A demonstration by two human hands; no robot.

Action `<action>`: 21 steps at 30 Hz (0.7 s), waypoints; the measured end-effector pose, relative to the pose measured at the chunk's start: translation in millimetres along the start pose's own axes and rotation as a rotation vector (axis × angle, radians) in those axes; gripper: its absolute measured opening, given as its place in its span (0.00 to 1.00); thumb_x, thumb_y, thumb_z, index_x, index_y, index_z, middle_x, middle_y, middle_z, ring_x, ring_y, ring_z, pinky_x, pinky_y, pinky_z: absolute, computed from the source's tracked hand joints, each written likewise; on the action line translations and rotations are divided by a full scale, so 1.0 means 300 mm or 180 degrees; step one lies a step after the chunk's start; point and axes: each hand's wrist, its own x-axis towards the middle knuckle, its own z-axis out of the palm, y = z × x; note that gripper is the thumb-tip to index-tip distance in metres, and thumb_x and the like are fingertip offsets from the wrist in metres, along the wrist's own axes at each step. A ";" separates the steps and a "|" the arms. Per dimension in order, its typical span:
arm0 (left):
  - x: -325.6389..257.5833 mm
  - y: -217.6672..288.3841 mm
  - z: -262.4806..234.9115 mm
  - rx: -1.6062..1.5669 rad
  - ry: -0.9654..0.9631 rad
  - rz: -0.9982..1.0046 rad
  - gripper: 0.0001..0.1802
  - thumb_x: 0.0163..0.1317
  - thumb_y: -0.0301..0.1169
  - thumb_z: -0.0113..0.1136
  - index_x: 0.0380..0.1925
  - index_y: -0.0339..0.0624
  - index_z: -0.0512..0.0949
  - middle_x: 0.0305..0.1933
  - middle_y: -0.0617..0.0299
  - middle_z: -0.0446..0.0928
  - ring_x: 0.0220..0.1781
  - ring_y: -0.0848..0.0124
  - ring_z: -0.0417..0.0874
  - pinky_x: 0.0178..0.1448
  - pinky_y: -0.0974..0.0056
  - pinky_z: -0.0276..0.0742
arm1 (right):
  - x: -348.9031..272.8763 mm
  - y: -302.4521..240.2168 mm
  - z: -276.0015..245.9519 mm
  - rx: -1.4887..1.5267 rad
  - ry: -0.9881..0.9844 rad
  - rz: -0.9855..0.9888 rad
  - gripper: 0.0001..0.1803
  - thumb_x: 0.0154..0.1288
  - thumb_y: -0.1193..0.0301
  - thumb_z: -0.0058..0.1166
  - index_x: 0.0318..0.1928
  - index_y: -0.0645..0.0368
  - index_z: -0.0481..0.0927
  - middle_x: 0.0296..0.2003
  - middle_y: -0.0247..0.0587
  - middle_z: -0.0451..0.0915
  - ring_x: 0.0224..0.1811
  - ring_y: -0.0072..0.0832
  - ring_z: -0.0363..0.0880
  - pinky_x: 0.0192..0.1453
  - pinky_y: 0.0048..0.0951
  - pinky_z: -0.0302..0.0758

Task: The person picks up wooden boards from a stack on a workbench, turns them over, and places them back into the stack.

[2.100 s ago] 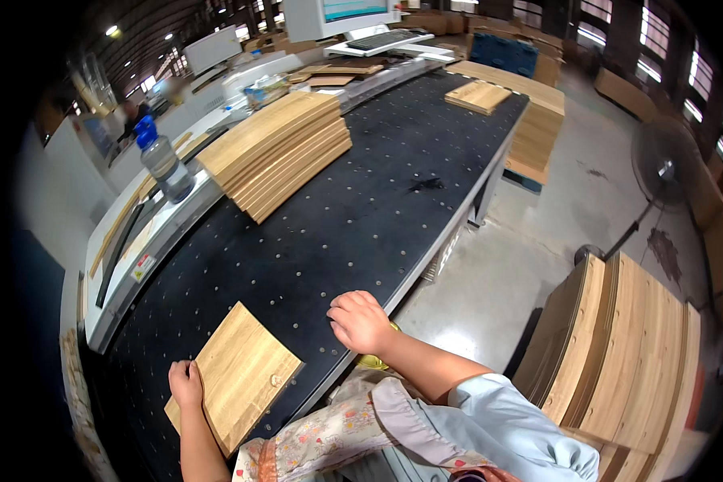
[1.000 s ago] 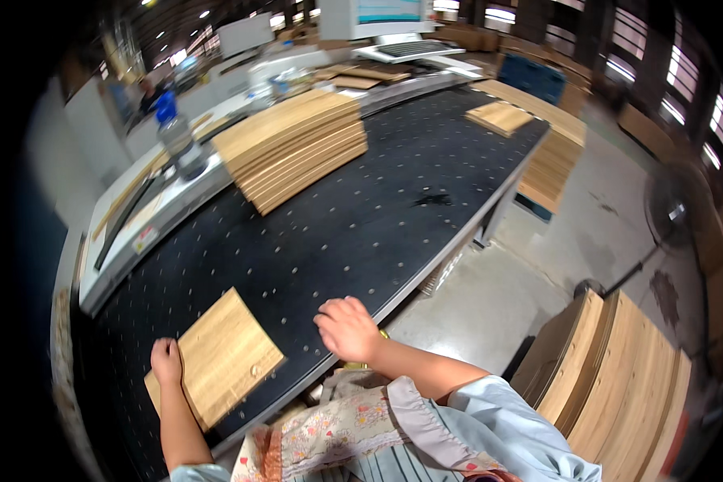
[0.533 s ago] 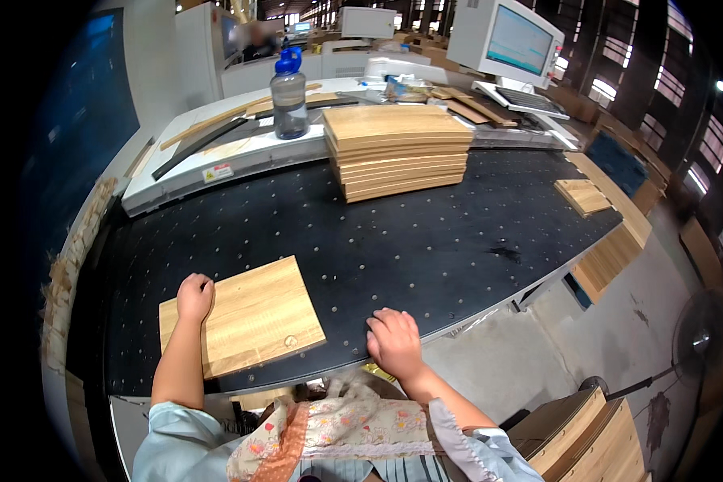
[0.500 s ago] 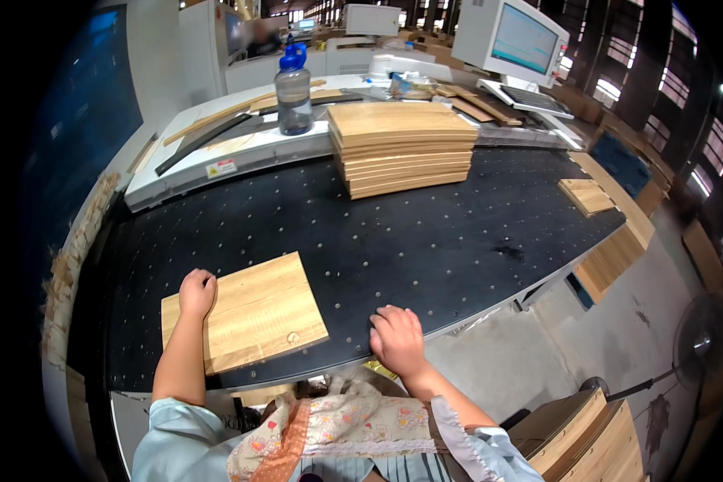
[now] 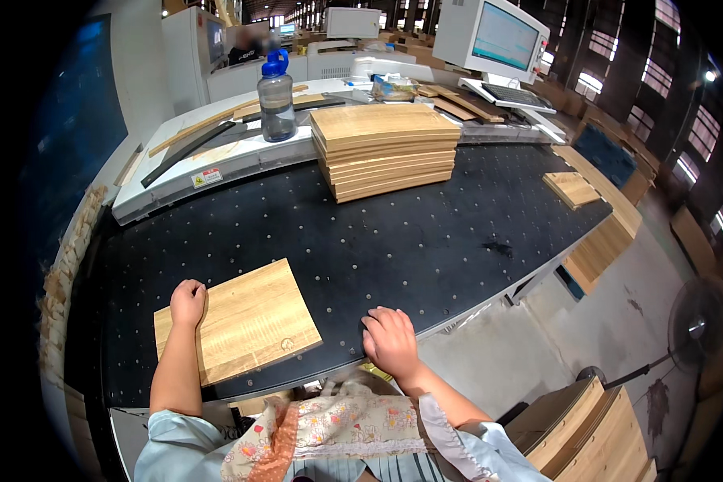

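Nearest, the left hand (image 5: 188, 301) lies curled on the far left corner of a square wooden panel (image 5: 237, 329), fingers folded onto the top face rather than gripping it, while the right hand (image 5: 390, 341) rests flat and spread on the bare tabletop (image 5: 426, 241) just right of the panel, holding nothing. The panel lies flat close to the tabletop's near edge, turned slightly askew, pale yellow with straight grain and a small dark knot near its near right corner. With only one corner pinned, a push could make the smooth board pivot on the black dotted surface and slip off that near edge; a finger could also be pinched under it. Beyond the panel, toward the tabletop's far side, stands a neat stack of similar boards (image 5: 386, 149), whose thin layers might slide if knocked. Farther behind that stack, a grey-tinted water bottle (image 5: 276, 100) with a blue cap stands upright on a pale ledge and could tip over.
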 end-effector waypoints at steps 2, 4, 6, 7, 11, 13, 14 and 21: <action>-0.001 -0.003 0.008 0.0006 -0.0033 -0.0039 0.07 0.53 0.30 0.58 0.24 0.37 0.79 0.29 0.51 0.76 0.35 0.54 0.77 0.41 0.57 0.73 | -0.008 -0.006 -0.007 0.0029 -0.0081 0.0068 0.13 0.49 0.70 0.56 0.39 0.55 0.79 0.42 0.35 0.77 0.50 0.32 0.75 0.56 0.40 0.67; -0.007 -0.015 0.002 -0.0048 -0.0001 -0.0032 0.08 0.53 0.31 0.58 0.24 0.37 0.78 0.29 0.51 0.76 0.34 0.54 0.78 0.40 0.56 0.73 | -0.002 -0.007 0.001 0.0079 -0.0070 0.0055 0.14 0.48 0.71 0.57 0.39 0.55 0.79 0.42 0.36 0.78 0.49 0.33 0.76 0.57 0.39 0.67; -0.011 -0.026 -0.002 0.0024 -0.0057 -0.0021 0.08 0.53 0.31 0.58 0.24 0.37 0.78 0.29 0.51 0.76 0.34 0.54 0.78 0.40 0.56 0.73 | -0.017 -0.012 0.006 0.0117 -0.0047 0.0054 0.14 0.47 0.71 0.57 0.39 0.54 0.79 0.42 0.35 0.78 0.49 0.32 0.76 0.57 0.39 0.67; -0.012 -0.025 -0.005 0.0013 -0.0037 -0.0080 0.08 0.53 0.31 0.58 0.24 0.37 0.79 0.29 0.51 0.76 0.35 0.54 0.78 0.40 0.56 0.73 | -0.013 -0.014 0.005 0.0119 -0.0042 0.0042 0.14 0.47 0.71 0.57 0.39 0.55 0.79 0.41 0.36 0.78 0.48 0.33 0.76 0.57 0.39 0.67; -0.008 0.004 -0.014 -0.0154 0.0031 -0.0021 0.08 0.53 0.31 0.57 0.24 0.37 0.79 0.29 0.51 0.76 0.36 0.53 0.78 0.41 0.56 0.73 | -0.002 -0.011 0.000 0.0123 -0.0079 0.0051 0.14 0.48 0.71 0.56 0.39 0.55 0.79 0.41 0.37 0.78 0.48 0.34 0.77 0.56 0.40 0.68; 0.001 0.011 -0.010 -0.0109 -0.0005 -0.0027 0.08 0.54 0.31 0.57 0.25 0.38 0.79 0.30 0.51 0.76 0.36 0.54 0.78 0.42 0.56 0.73 | -0.010 -0.006 0.009 0.0094 -0.0108 0.0075 0.13 0.48 0.70 0.56 0.38 0.55 0.79 0.41 0.36 0.78 0.49 0.33 0.76 0.57 0.41 0.67; -0.001 0.010 -0.010 -0.0047 -0.0030 -0.0083 0.08 0.54 0.32 0.57 0.25 0.38 0.79 0.30 0.51 0.77 0.37 0.54 0.78 0.42 0.56 0.73 | -0.016 -0.004 0.017 0.0079 -0.0116 0.0084 0.13 0.48 0.70 0.57 0.38 0.54 0.79 0.41 0.35 0.77 0.49 0.33 0.76 0.57 0.41 0.67; 0.002 0.015 -0.030 -0.0074 -0.0067 -0.0244 0.08 0.54 0.32 0.57 0.26 0.39 0.80 0.31 0.52 0.78 0.38 0.54 0.79 0.43 0.56 0.74 | -0.012 -0.010 0.019 0.0020 -0.0272 0.0124 0.14 0.48 0.70 0.57 0.40 0.53 0.79 0.43 0.35 0.77 0.51 0.33 0.75 0.58 0.42 0.66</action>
